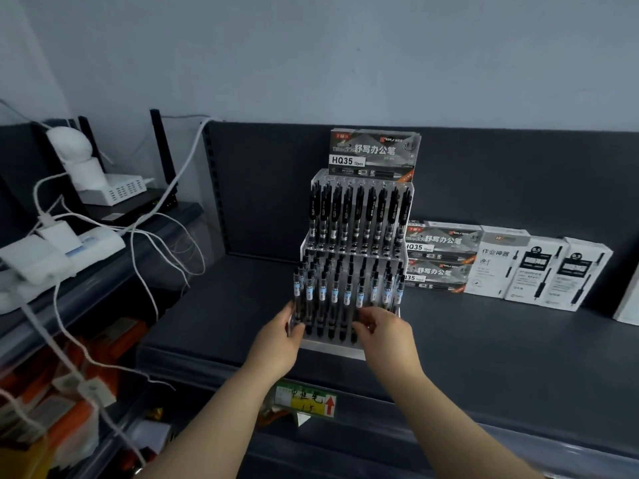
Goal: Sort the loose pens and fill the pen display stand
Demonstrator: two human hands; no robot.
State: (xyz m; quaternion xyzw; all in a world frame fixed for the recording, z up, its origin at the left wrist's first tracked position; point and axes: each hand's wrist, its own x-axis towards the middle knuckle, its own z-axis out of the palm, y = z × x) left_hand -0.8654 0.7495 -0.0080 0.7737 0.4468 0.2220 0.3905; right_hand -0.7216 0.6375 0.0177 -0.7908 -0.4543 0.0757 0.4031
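Note:
A clear tiered pen display stand [311, 252] sits on the dark shelf [484, 347], its rows filled with black pens [359, 216] standing upright. My left hand [280, 344] grips the stand's lower left corner. Over at the lower right front, my right hand [383, 333] curls its fingers against the front row of pens [333, 292]. Whether it pinches a single pen cannot be told. A grey pen box [375, 152] stands on top behind the stand.
Grey and white pen boxes [501, 267] line the shelf's back to the right of the stand. Left of it, a lower rack holds white chargers and a power strip [69, 243] with trailing cables [152, 243]. A yellow price label [306, 401] hangs on the shelf's front edge.

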